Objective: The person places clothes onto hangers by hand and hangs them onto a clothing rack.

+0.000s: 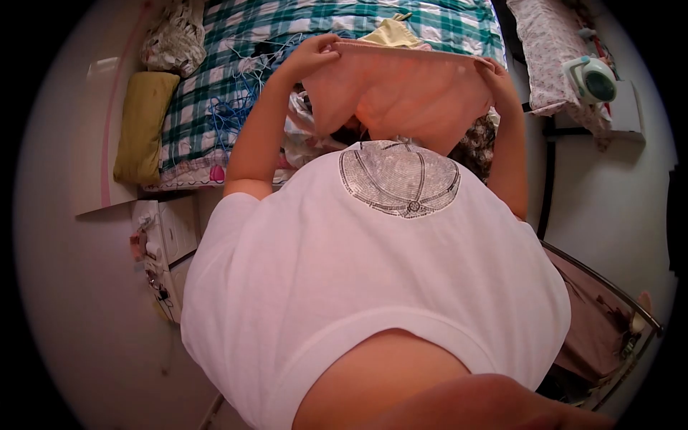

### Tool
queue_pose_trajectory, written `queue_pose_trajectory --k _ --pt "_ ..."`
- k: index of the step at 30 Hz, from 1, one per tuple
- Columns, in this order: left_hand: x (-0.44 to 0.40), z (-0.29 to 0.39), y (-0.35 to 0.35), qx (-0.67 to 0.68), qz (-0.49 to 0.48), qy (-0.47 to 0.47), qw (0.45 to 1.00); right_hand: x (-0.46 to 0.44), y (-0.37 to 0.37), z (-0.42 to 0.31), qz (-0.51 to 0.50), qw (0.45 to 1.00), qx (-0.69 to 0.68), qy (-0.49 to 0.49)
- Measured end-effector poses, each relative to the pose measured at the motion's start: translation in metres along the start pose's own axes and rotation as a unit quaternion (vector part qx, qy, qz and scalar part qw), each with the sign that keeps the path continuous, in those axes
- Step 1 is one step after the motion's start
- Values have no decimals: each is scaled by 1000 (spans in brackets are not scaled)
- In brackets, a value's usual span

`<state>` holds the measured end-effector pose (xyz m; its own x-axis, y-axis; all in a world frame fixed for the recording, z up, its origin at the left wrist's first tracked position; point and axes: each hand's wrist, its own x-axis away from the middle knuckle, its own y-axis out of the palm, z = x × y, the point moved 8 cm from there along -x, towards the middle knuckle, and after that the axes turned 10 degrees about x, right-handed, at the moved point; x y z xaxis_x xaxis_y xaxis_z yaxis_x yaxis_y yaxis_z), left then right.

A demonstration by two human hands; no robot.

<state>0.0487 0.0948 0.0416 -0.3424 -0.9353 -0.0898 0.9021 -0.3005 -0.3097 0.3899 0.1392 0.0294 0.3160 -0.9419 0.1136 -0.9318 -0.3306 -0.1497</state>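
A pair of pink shorts (pixel 423 86) hangs spread out between my two hands, its waistband stretched along the top. My left hand (pixel 314 59) pinches the waistband's left end. At the other end, my right hand (pixel 496 80) grips the band with bent fingers. Behind and below the cloth lies a bed with a green and white checked cover (pixel 236 29). A pale yellow cloth (pixel 390 33) rests on it just beyond the waistband. Blue hangers (pixel 233 115) lie tangled to the left of my left forearm.
A yellow-green pillow (pixel 145 129) and a crumpled plastic bag (pixel 174 43) sit at the bed's left edge. On the right are a small white and green fan (pixel 593 80), a floral cloth (pixel 537 50) and a curved metal rail (pixel 609 285).
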Motion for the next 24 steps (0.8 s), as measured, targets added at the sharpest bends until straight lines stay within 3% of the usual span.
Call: queue_pose_trajectory --k 3,6,10,14,16,20,22,24 --pt "3 -8 1 142 -67 -61 986 -9 2 11 -52 998 -14 13" --pt "7 -25 -7 186 -37 -113 975 -12 11 12 -115 992 -52 28" --pt "6 -45 -12 229 -87 -164 956 -14 22 16 -190 975 -102 56" --pt "5 -28 -10 212 -51 -118 969 -5 27 16 -156 974 -87 139" --pt "8 -12 -8 250 -52 -80 964 -11 30 21 -202 971 -76 100" --pt "19 -10 -5 320 -48 -90 942 -10 38 10 -315 940 -120 49" --pt "25 -1 -6 352 -17 -83 932 -2 42 -16 -289 951 -107 -14" --pt "25 -3 -4 381 -49 -56 922 4 43 -31 -274 955 -99 -61"
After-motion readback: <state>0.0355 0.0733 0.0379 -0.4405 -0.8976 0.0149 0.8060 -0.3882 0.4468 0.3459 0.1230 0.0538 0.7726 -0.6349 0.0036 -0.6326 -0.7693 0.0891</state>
